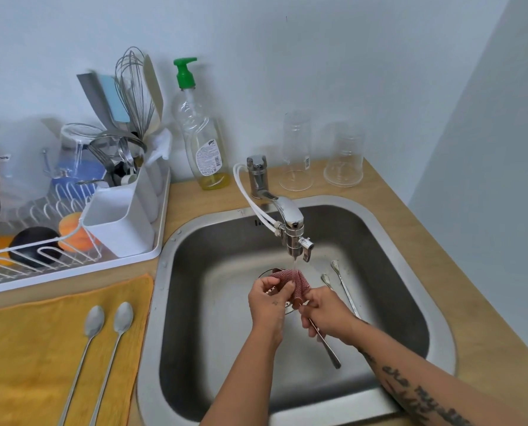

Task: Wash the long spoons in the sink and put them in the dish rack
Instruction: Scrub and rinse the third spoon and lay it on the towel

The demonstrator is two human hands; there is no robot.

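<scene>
Over the steel sink (410, 272), my left hand (269, 302) grips a red mesh scrubber (296, 282) under the running tap (290, 222). My right hand (327, 315) holds a long spoon (327, 345) by its stem, with the bowl end hidden inside the scrubber. Two more long spoons (345, 287) lie in the sink to the right of my hands. Another pair of long spoons (103, 342) rests on the yellow cloth (26, 348) left of the sink. The white dish rack (72, 259) stands behind that cloth.
A white cutlery holder (118, 222) with a whisk and utensils sits in the rack, beside cups and a jar. A dish soap bottle (201, 133) stands behind the sink. Two upturned clear glasses (318, 155) stand at the back right of the wooden counter (487, 318).
</scene>
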